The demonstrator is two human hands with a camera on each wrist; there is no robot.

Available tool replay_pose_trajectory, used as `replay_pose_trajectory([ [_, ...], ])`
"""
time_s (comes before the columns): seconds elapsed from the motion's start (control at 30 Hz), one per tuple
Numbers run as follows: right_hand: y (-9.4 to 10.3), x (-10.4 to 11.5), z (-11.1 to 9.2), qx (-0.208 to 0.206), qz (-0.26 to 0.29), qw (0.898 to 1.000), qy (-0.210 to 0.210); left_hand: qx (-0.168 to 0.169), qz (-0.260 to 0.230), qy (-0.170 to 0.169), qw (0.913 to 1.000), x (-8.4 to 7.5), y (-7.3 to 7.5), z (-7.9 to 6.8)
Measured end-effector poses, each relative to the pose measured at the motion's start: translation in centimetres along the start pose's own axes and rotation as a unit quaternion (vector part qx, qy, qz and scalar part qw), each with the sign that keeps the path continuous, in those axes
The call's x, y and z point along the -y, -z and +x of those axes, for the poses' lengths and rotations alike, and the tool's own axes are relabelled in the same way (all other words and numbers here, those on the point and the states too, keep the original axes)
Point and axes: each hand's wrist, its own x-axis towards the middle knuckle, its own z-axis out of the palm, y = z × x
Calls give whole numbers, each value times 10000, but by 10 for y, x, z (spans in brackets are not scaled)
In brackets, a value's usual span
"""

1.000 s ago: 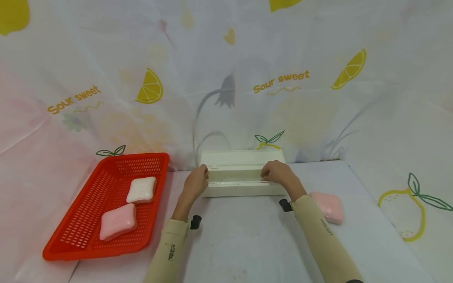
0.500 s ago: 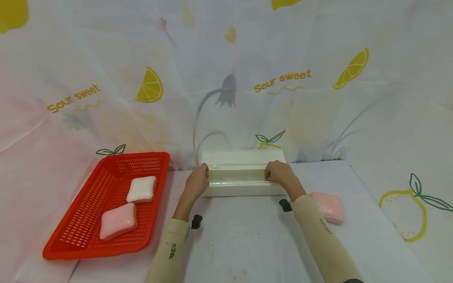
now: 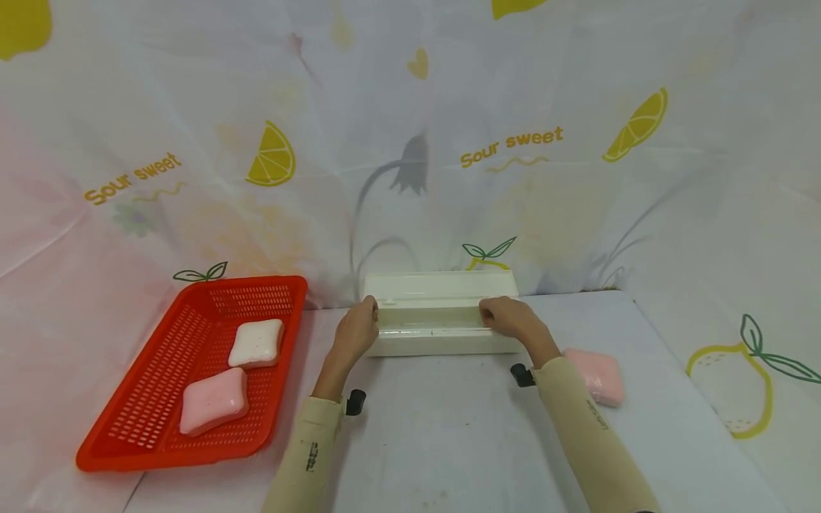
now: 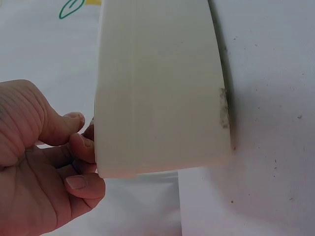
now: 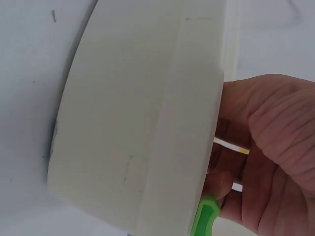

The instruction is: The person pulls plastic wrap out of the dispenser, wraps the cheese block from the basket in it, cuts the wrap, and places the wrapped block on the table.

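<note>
A long white box (image 3: 442,345) with its lid raised stands against the back cloth. My left hand (image 3: 355,331) is at its left end, fingers curled at the rim; in the left wrist view the thumb (image 4: 69,125) meets the bent index finger. At the other end, my right hand (image 3: 509,317) has its fingers curled over the rim, their tips inside. The right wrist view shows a small green piece (image 5: 205,216) by the fingers of that hand (image 5: 275,152). The box's wall partly hides the fingertips, and whether they pinch something thin inside cannot be told.
A red perforated basket (image 3: 173,456) on the left holds a white pillow-shaped block (image 3: 256,343) and a pink one (image 3: 214,401). Beside my right forearm lies another pink block (image 3: 596,375). A printed cloth (image 3: 385,107) hangs directly behind the box.
My right hand has shifted slightly to the right along the box, and its fingers have curled in more. My left hand stays at the left end; the box and blocks have not visibly moved.
</note>
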Motion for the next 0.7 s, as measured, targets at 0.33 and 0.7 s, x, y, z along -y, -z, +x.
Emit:
replay_pose_trajectory([
  [0.33, 0, -10, -5, -628, 764, 9950, 166, 63, -861, -17, 9963, 2, 3, -2],
  [0.7, 10, -4, -17, -935, 1720, 9804, 208, -272, -2044, -111, 9784, 6, 9, -5],
])
